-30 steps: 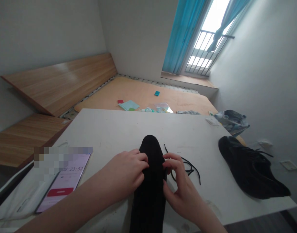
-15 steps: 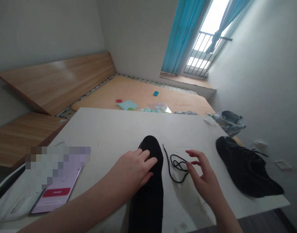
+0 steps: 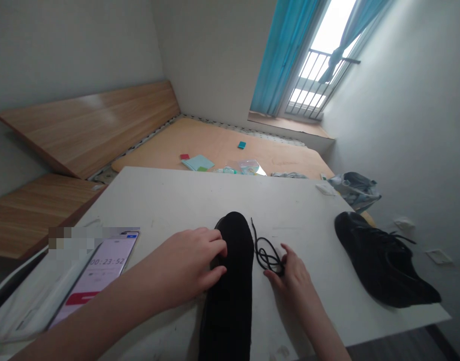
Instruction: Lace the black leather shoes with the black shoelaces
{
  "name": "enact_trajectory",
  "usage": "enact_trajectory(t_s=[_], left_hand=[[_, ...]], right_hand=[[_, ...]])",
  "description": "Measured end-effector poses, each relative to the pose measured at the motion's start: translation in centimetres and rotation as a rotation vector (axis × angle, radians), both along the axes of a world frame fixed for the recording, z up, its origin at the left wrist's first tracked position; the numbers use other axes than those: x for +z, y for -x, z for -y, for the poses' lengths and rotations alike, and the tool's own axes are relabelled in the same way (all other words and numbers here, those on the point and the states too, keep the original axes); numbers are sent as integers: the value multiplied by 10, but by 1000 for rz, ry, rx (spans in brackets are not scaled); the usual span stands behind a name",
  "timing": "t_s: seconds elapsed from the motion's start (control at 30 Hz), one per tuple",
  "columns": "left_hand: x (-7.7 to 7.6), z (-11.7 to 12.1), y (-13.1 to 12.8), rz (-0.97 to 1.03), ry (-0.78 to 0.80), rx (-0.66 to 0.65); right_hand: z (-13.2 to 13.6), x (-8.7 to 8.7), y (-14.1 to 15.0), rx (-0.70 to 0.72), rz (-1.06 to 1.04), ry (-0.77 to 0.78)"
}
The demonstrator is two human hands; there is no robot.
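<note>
A long, matte black shoe sole (image 3: 235, 286) points away from me on the white table; I cannot tell whether it is an insole or an outsole. My left hand (image 3: 198, 260) has its curled fingers and thumb at the left edge of the sole, gripping it there. To the right of the sole lies a loosely coiled black shoelace (image 3: 266, 253), one tip stretching up and away. Thumb and fingers of my right hand (image 3: 295, 281) close around the right side of the coil. A laced black shoe (image 3: 380, 260) rests at the table's right edge.
On the left of the white table (image 3: 170, 195) lie a phone (image 3: 102, 273) showing a timer and a clear plastic sleeve (image 3: 38, 301). A white packet (image 3: 326, 188) lies at the far right edge. Beyond are a bed surface (image 3: 215, 135) with small items and a bag (image 3: 356, 188).
My left hand has slid left from the top of the sole to its edge. My right hand has moved left and closer, and the coiled shoelace has shifted left with it.
</note>
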State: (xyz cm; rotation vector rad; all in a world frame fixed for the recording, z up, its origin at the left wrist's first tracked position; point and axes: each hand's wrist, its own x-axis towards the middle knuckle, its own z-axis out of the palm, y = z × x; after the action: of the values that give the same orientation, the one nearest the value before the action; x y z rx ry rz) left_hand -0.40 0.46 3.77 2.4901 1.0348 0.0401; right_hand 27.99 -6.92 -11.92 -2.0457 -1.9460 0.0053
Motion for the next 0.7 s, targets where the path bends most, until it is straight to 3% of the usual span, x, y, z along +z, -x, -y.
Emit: enact_trajectory(t_s=[0.13,0.27,0.43,0.57,0.63,0.7], left_hand=[[3,-4,16,77,80,-40],[1,-11,18,89,81,-38],[0,-14,14,85,57,-33],[2,-13,14,77,63,-22],[3,-12,14,55,63,-16],[3,-12,13,36,65,-9]], right_hand=[[-3,6,-6,-61,16,30],[-7,16,1,24,-44,89],[-20,38,14,139,-263,154],[-31,80,11,215,-513,174],[-34,108,13,232,-718,70],[-34,136,23,258,-1069,-104]])
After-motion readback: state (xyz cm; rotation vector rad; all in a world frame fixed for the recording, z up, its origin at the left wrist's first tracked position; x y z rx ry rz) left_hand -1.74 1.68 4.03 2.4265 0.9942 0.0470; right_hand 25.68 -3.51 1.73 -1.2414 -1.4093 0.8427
